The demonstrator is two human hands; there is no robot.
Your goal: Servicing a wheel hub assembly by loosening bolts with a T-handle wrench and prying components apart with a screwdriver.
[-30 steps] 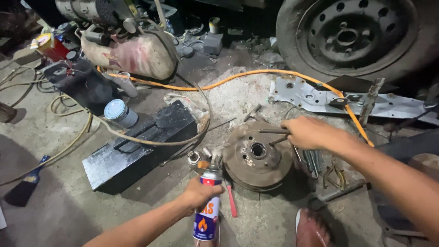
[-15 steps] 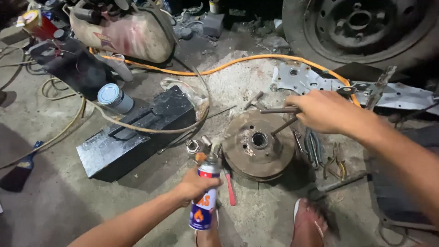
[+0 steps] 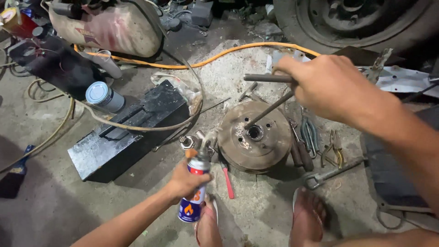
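Wheel (image 3: 366, 18): cut off by the top edge, only its lower arc shows.
Spray can (image 3: 194, 190): middle wrapped by the left hand (image 3: 185, 183), label mostly covered.
T-handle tool (image 3: 267, 93): far end of the crossbar lost inside the right hand (image 3: 327, 87).
Drum hub hole (image 3: 254, 133): too dark to see where the tool tip sits.
Pliers (image 3: 331, 153): too small to tell the type.
Blue-handled tool (image 3: 16, 171): partly cut by the left edge.
Feet (image 3: 308, 217): toes cut off by the bottom edge.
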